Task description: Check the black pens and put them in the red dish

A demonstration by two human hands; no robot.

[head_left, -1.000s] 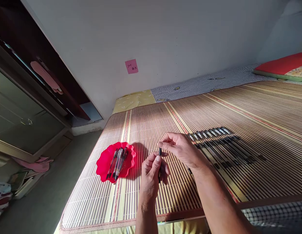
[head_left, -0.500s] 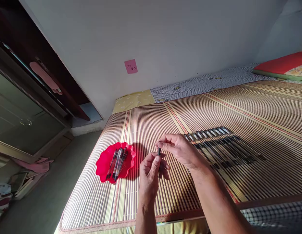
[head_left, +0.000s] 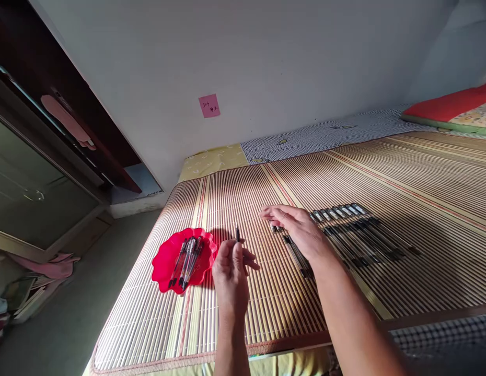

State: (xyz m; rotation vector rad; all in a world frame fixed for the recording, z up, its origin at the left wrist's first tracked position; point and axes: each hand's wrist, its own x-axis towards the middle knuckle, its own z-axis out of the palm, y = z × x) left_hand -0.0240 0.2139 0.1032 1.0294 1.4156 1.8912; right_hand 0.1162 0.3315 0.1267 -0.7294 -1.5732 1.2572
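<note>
My left hand (head_left: 231, 266) is closed around a pen (head_left: 238, 233) held upright, its bare pale tip pointing up. To the right, my right hand (head_left: 293, 224) is low over the left end of a row of pen caps (head_left: 333, 213). Its fingers are pinched together, seemingly on a pen cap (head_left: 273, 225), which they partly hide. Below the caps lie several uncapped pens (head_left: 353, 245), side by side on the slatted mat; my right hand and forearm cover some of them. Left of my left hand, a red scalloped plate (head_left: 163, 261) holds several capped pens (head_left: 188, 258).
The bamboo mat (head_left: 149, 324) covers a bed against a white wall with a pink note (head_left: 209, 106). A folded red quilt (head_left: 447, 107) lies at the far right. Beyond the bed's left edge are the floor (head_left: 121, 250) and a dark door (head_left: 82, 104).
The cap has come off the pen in my left hand. My right hand has moved right, away from it, to the row of caps. My left hand has shifted slightly left.
</note>
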